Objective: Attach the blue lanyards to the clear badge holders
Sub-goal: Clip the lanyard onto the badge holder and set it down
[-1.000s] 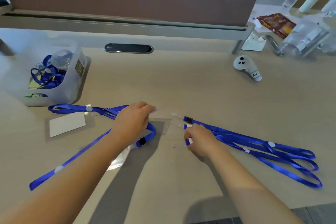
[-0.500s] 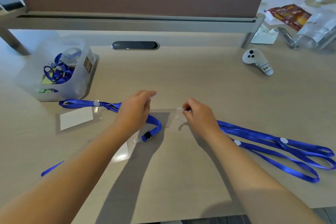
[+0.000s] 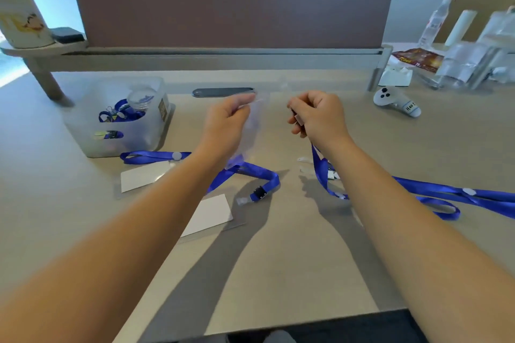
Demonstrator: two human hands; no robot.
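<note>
Head cam, the only view here: both hands are up off the desk [image 3: 278, 273]. The left hand [image 3: 225, 122] is pinching a clear badge holder [image 3: 252, 125] by its top edge between thumb and fingers, so the holder hangs down in front of the palm. It's blurry and see-through, so the outline is hard to trace. The right hand [image 3: 317, 117] is curled around the clip end of a blue lanyard [image 3: 320, 167], which drops from under the fist down to the desk and trails off to the right, where it lies with more blue strap [image 3: 446, 192]. The 2 hands are level with each other, a gap between them, holder and clip not touching.

On the desk below the left arm lies another blue lanyard [image 3: 250, 170], its black clip [image 3: 259, 192] near a badge holder with a white card [image 3: 211, 214]. 1 more carded holder [image 3: 145, 178] sits left of that, just in front of a translucent bin [image 3: 119, 117] with blue straps inside. Far right there's a white controller [image 3: 395, 100], and a cup [image 3: 22, 14] stands on the shelf top left.
</note>
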